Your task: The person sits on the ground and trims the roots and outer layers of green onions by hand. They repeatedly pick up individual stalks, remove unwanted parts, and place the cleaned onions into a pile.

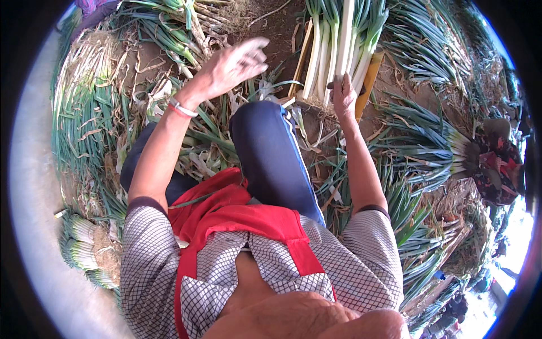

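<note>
My right hand (344, 94) grips the base of a thick white long green onion stalk (344, 46), holding it above a row of other long green onions (324, 59). Those lie side by side, white ends towards me, between two yellowish side boards (369, 80) of a low frame. To the left, my left hand (235, 63) hangs in the air, blurred by motion. Its fingers are loosely bent and apart, with nothing visible in them. Below it are loose leaves and peeled husks (203, 163) on the ground.
Untrimmed onions (91, 84) are heaped at left, with more (169, 34) at top. Bundles (440, 144) lie on the right, near a person in dark patterned clothing (497, 165). Purple clothing (91, 8) shows at top left. My dark-trousered knee (266, 144) rises between my arms.
</note>
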`<act>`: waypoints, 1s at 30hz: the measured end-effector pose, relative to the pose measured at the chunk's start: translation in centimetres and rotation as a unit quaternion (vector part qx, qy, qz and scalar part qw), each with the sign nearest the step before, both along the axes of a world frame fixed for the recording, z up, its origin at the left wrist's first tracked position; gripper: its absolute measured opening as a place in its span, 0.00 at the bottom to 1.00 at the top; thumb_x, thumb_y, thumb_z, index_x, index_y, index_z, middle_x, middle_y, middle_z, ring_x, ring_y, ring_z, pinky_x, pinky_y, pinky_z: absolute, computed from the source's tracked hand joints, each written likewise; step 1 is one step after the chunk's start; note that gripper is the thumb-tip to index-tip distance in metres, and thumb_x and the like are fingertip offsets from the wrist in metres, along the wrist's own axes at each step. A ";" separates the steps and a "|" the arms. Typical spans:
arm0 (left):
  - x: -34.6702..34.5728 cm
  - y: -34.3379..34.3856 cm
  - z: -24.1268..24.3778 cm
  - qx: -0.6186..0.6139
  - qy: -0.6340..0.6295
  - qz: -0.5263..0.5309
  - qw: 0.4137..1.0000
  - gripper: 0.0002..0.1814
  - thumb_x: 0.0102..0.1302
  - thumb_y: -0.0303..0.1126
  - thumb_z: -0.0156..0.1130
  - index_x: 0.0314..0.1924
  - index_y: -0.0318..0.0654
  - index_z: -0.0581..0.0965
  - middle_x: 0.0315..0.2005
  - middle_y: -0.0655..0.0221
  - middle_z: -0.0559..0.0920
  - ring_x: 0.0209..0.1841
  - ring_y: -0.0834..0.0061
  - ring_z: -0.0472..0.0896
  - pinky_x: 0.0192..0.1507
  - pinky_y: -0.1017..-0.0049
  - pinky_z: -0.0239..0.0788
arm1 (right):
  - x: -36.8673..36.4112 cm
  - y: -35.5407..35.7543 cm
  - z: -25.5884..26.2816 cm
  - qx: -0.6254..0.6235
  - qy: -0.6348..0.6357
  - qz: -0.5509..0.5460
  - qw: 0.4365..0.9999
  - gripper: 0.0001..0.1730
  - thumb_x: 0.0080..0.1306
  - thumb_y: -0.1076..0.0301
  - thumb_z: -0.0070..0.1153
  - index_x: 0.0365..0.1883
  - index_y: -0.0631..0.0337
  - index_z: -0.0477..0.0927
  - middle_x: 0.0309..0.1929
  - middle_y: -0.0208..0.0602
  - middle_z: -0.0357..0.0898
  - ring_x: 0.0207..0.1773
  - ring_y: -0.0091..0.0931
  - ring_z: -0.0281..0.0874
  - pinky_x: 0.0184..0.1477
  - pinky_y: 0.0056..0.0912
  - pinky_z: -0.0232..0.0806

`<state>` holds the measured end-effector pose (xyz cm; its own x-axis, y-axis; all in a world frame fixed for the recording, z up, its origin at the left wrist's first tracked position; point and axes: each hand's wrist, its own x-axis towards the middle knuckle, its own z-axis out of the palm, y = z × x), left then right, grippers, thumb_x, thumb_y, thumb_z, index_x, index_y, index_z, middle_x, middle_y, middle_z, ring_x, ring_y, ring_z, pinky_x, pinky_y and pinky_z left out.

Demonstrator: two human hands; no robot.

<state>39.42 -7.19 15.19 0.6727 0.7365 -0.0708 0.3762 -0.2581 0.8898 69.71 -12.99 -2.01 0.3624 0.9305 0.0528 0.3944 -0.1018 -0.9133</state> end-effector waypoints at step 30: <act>-18.4 -3.5 -1.8 -0.046 0.157 0.059 0.985 0.28 0.58 0.38 0.58 0.53 0.27 0.65 0.35 0.57 0.73 0.38 0.60 0.75 0.39 0.68 0.69 | -40.5 36.2 -20.0 -0.210 -0.216 0.292 0.908 0.47 0.56 0.35 0.49 0.63 0.63 0.58 0.56 0.57 0.68 0.59 0.48 0.66 0.59 0.44 0.60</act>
<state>21.04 -10.70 13.35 0.5176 0.7887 -0.3316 0.6589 -0.1202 0.7426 29.19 23.25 -22.00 -0.1695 0.9280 -0.3318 0.8049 -0.0640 -0.5900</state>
